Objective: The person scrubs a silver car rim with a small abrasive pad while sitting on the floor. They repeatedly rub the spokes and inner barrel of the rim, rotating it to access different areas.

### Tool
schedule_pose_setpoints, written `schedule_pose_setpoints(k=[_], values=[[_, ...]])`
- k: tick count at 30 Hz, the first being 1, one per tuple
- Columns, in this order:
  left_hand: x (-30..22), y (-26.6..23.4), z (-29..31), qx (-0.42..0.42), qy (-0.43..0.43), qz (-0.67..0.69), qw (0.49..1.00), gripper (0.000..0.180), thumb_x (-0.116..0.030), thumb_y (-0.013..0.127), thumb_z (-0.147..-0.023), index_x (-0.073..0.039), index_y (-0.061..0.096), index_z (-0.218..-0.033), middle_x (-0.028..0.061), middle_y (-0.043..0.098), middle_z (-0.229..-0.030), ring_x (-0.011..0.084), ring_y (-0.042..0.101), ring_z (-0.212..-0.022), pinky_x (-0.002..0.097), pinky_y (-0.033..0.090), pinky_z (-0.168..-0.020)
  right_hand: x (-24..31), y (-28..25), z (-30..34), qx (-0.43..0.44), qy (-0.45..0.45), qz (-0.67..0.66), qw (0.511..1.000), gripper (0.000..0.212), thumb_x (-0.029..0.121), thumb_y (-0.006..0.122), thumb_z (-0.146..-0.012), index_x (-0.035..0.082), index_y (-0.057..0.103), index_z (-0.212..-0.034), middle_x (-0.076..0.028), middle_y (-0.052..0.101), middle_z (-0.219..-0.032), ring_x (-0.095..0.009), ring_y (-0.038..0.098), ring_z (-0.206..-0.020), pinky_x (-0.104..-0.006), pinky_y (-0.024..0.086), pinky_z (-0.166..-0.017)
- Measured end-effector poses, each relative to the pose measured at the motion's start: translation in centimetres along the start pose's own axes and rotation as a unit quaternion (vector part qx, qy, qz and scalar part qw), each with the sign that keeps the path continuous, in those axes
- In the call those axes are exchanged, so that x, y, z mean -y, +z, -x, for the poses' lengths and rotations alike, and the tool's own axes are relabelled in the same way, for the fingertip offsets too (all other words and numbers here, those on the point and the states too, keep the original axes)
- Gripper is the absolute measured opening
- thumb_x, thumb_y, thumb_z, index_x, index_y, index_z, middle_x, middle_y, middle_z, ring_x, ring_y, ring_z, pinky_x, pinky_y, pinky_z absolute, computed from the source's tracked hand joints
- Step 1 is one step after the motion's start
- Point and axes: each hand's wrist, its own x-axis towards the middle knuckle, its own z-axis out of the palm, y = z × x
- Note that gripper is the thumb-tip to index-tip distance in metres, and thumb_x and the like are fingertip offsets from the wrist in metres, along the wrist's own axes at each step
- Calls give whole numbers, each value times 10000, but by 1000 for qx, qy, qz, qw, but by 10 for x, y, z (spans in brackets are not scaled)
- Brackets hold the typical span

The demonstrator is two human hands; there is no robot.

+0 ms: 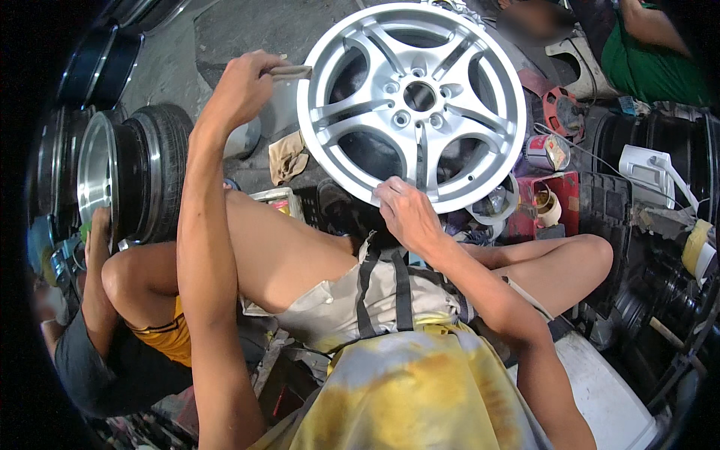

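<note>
A silver alloy wheel (391, 105) with paired spokes and no tyre is in front of me, face up and tilted. My left hand (249, 82) is closed round a thin folded beige piece (291, 72), paper or cloth. The far end of that piece meets the wheel's left edge. At the near edge of the wheel, my right hand (406, 214) grips the lip with bent fingers. What carries the wheel from below is mostly hidden.
A crumpled beige sheet (288, 157) lies left of the wheel. To the right are a paint can (546, 152), a red crate (572, 196) and a white spray-gun-like tool (647, 174). A co-worker's hand (100, 223) touches a tyred wheel (161, 169) at left. Another person in green shorts (651, 64) sits far right.
</note>
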Motion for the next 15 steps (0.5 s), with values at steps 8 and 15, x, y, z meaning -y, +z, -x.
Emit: schedule_pose_setpoints(k=[8,15], values=[[7,-17,6,0,-6,31,999,419,1,449,-887,15,711,-1213,87,681,-985,144,557,-726,303,463,-669,18,45,-73,8,105,-202,974,257,-69,492,-878,0,486,-1125,-286,670,-931,-523,629,-935,-576,481,-791],[8,-18,9,-10,14,39,999,423,3,444,-891,10,711,-1219,99,691,-1003,148,580,-757,328,493,-725,-4,39,-32,55,60,-114,990,204,-61,491,-876,11,457,-1064,-302,639,-835,-538,621,-854,-569,484,-740]])
